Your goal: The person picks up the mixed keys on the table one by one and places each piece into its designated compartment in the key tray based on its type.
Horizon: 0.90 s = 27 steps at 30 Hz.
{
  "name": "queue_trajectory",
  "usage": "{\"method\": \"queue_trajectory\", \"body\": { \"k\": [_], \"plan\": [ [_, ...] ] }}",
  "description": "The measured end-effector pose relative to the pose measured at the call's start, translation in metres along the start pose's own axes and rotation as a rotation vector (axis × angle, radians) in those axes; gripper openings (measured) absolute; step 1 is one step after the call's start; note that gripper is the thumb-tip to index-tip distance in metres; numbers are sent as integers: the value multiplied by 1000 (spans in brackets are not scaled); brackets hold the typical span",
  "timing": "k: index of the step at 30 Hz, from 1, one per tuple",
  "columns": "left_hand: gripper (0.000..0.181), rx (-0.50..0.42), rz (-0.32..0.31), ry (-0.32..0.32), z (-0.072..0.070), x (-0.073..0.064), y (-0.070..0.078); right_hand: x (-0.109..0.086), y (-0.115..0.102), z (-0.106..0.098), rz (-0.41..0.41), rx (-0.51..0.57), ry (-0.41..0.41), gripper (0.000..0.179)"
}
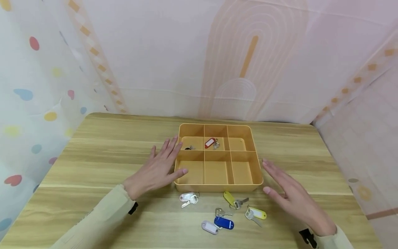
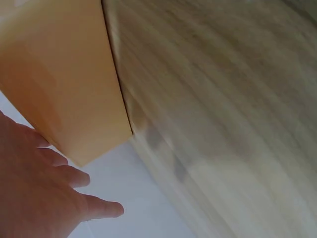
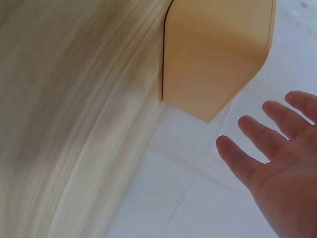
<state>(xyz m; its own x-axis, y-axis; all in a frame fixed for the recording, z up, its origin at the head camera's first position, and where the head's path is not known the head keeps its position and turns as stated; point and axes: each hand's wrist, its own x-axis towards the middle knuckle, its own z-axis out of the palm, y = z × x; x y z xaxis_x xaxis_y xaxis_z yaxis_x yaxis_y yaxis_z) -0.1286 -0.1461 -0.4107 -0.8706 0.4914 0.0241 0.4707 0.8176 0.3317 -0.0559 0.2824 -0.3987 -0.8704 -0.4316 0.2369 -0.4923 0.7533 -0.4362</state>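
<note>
An orange-yellow divided organizer box (image 1: 217, 188) stands on the wooden table between the two hands. My left hand (image 1: 157, 173) is spread with straight fingers at its left side, the fingertips overlapping the rim in the head view. To the right of the box, my right hand (image 1: 295, 200) has its fingers extended, holding nothing; the right wrist view shows a gap between fingers and box wall. The back middle compartment contains a key with a red tag (image 1: 210, 143). In the back left one lies a small dark item (image 1: 188, 148), partly hidden by the divider.
Several tagged keys lie in front of the box: a white tag (image 1: 186, 196), two yellow tags (image 1: 229, 198), a blue tag (image 1: 224, 223) and a pale lavender tag (image 1: 209, 227). Patterned cloth (image 1: 155, 62) hangs behind the wooden table (image 1: 102, 148) and at both sides.
</note>
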Motion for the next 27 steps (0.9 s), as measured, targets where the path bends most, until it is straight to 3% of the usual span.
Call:
{"method": "queue_trajectory", "body": {
  "k": [13,21,27],
  "plan": [
    [90,5,22,-2,5,-1,-3,-15,-5,0,-135,78,82,66],
    [89,-2,20,-1,6,0,-2,-17,-12,5,-154,80,63,60],
    [89,-13,18,0,8,1,-1,-21,-13,14,-234,138,88,57]
  ]
}}
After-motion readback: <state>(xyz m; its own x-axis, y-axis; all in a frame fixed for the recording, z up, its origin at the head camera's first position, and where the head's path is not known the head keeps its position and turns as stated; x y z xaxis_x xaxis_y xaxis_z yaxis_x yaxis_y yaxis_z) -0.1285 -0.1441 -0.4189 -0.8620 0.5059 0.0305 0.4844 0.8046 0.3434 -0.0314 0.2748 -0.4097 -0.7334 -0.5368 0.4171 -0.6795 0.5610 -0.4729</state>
